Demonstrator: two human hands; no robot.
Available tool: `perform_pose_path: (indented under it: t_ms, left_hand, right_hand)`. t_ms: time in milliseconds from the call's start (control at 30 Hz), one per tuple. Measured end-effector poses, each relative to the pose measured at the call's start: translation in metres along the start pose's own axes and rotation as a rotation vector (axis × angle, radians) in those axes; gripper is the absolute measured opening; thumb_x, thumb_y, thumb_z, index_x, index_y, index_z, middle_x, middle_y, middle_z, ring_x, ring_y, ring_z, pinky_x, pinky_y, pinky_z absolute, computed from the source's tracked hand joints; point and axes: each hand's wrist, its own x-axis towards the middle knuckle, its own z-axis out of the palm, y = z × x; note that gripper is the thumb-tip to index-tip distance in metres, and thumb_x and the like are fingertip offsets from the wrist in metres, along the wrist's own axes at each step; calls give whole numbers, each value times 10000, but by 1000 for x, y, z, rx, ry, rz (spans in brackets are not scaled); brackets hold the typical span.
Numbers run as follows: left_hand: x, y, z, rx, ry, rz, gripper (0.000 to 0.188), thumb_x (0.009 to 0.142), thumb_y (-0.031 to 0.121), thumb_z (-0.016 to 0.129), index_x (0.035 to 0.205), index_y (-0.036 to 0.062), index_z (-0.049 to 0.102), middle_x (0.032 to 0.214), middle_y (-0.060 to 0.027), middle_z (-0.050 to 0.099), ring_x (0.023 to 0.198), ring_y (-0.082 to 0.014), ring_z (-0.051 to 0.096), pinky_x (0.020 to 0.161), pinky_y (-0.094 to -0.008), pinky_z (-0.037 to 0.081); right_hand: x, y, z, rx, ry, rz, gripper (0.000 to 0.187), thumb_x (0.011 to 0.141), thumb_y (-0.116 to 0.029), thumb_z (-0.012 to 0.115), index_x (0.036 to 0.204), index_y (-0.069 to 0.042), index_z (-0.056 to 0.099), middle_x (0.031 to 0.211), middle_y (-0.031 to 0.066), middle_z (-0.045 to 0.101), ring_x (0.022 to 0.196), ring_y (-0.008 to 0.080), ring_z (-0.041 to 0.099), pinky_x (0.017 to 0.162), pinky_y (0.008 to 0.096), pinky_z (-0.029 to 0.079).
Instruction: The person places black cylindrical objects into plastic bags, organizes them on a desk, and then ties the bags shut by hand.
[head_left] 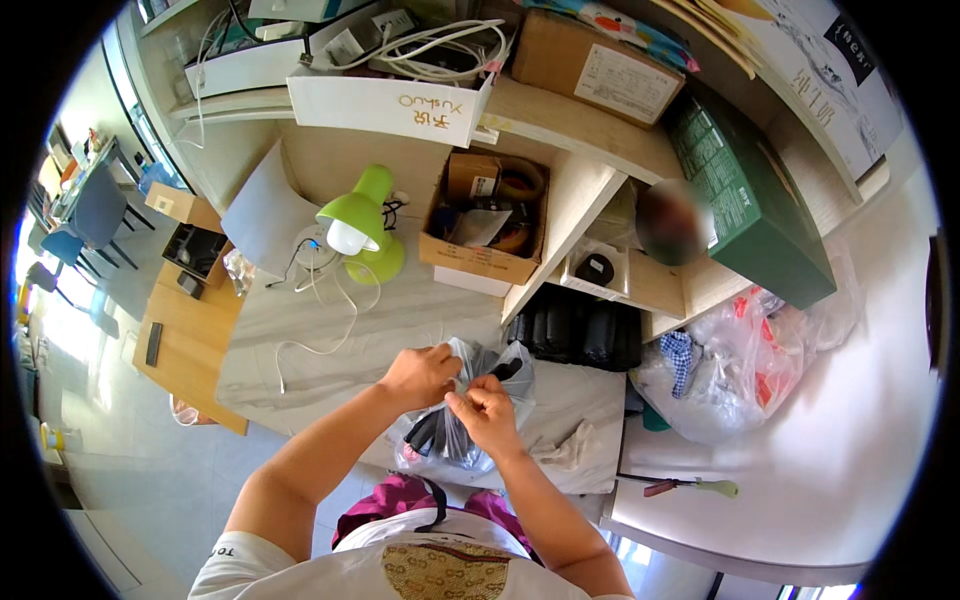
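Translucent plastic bag (455, 448), dark items inside, at near edge of marble-patterned surface (318, 385). Film likely light, soft, slippery, easily torn; load's weight hard to tell; best held by gathered top. Left grip (420, 377) and right grip (486, 416) close together, each narrow, pinching bag's upper film; forearms converge inward.

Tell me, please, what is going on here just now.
A person's left hand and right hand, close together, are gripping the plastic of a translucent bag on a marble-patterned table. Dark items show inside it, too obscured to identify. Beyond stand a green desk lamp and an open cardboard box.
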Motion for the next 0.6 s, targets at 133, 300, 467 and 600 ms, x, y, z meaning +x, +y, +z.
perform_pose_path:
  t_ms: [133,300,467,600]
  left_hand:
    - [9,-1,-3,66,-119,144,191,679,189,636,809,131,509,775,-48,505,688,-232,593,515,-367,485]
    - [-5,-13,12,51,-68,86,223,686,208,647,832,126,499,726,-46,527,627,-240,591,493,-377,480]
    - [12,-4,3,49,-23,174,206,669,156,623,814,118,483,696,-39,527,585,-247,577,473,-375,471]
    - [23,6,0,88,-74,266,225,644,136,605,828,116,477,775,-60,530,648,-267,571,499,-382,470]
  right_hand:
    - [-3,5,12,214,-24,415,300,851,-279,605,786,10,646,684,69,621,639,154,566,603,290,427]
    - [-10,6,11,-66,-277,577,360,895,-344,508,942,8,569,838,192,635,796,388,606,681,447,467]
    - [-24,16,33,-224,-49,113,310,907,-281,489,786,-1,543,668,190,564,635,376,564,574,440,435]
    - [-30,-7,25,-81,57,40,298,883,-198,520,676,13,480,621,204,492,573,378,491,532,422,382]
